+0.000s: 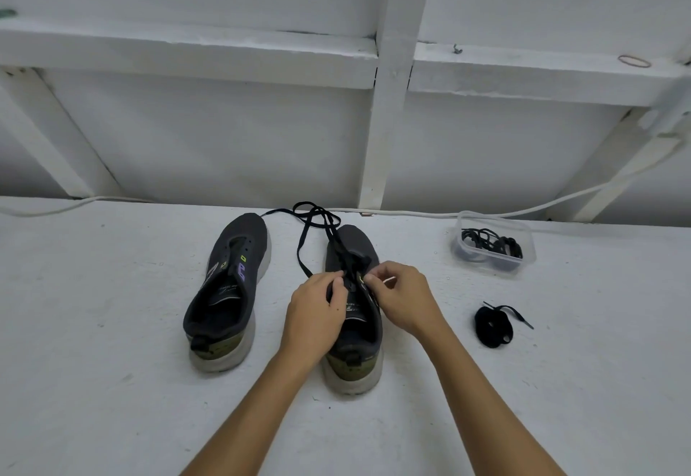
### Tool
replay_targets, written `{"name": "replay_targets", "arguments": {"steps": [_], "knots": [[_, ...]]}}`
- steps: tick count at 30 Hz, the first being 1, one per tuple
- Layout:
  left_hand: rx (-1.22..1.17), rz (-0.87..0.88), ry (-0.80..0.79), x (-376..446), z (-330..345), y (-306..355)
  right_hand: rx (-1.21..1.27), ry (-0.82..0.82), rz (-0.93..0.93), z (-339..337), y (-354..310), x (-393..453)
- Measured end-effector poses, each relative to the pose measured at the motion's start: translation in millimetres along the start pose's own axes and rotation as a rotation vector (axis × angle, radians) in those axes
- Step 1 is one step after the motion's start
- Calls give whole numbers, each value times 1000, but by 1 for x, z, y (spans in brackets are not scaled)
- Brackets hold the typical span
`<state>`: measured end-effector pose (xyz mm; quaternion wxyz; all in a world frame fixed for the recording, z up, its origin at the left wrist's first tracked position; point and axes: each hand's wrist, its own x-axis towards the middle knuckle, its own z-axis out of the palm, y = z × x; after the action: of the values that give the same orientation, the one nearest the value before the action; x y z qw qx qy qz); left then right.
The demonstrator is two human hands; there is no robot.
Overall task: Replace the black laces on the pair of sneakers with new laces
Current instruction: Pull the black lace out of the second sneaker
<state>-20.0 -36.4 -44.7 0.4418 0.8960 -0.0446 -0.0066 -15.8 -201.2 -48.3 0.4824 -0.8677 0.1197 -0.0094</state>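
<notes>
Two dark sneakers stand side by side on the white surface (112,326), toes pointing far. Left sneaker (228,288) has no lace in its eyelets, with broad bare surface to its left and nearer. Right sneaker (355,311) carries a black lace (304,236) whose loose ends loop off past the toe toward the far edge by the wall. Left hand (318,311) and right hand (402,294) meet over its eyelets, fingers curled and pinching the lace. Farther right, a clear plastic tub (493,241) near the far edge holds tangled black laces (490,240). Nearer, a bundled black lace (493,326) lies alone, well apart from the tub.
</notes>
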Motion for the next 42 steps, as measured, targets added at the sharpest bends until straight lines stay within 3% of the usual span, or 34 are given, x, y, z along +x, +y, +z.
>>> {"name": "replay_targets", "arguments": {"steps": [2, 6, 10, 12, 16, 18, 20, 21, 23, 26, 29, 30, 31, 34, 36, 40, 42], "knots": [[-9, -5, 0, 0, 0, -1, 82, 8, 40, -3, -6, 2], [-17, -8, 5, -1, 0, 0, 133, -133, 127, -12, -14, 4], [-14, -13, 10, -1, 0, 0, 124, -128, 72, -2, -10, 5], [-13, -11, 11, -1, -1, -1, 46, -30, -8, -2, -10, 7], [-19, 7, -5, -3, 0, -1, -14, 334, -74, -16, -3, 19], [-17, 5, -5, -2, -1, -2, 114, 251, 62, -18, -1, 17], [-22, -5, 6, -1, 0, -2, 228, 13, 222, -13, -7, 6], [-22, -7, 10, -1, 0, -1, 236, -76, 244, -8, -7, 1], [-22, -9, 17, -2, 0, -1, 201, -97, 154, 2, -2, -2], [-28, -13, 18, -2, 1, -3, 122, 31, 52, 4, 1, 6], [-39, -17, -2, -2, 0, -4, 350, 329, 141, -13, -2, 15], [-38, -19, -5, -3, 0, -4, 394, 359, 181, -18, -1, 16], [-39, -21, -2, -2, 0, -4, 401, 311, 222, -22, -1, 15], [-38, -28, 19, -1, 1, -4, 346, -44, 287, -13, -6, -2], [-31, -27, 23, -1, 1, -3, 304, -95, 190, 0, -6, -7], [-44, -24, 8, -1, 0, -5, 165, 103, 86, 4, -4, 6], [-56, -24, -5, -1, -1, -4, 339, 327, 150, -10, -6, 15]]}}
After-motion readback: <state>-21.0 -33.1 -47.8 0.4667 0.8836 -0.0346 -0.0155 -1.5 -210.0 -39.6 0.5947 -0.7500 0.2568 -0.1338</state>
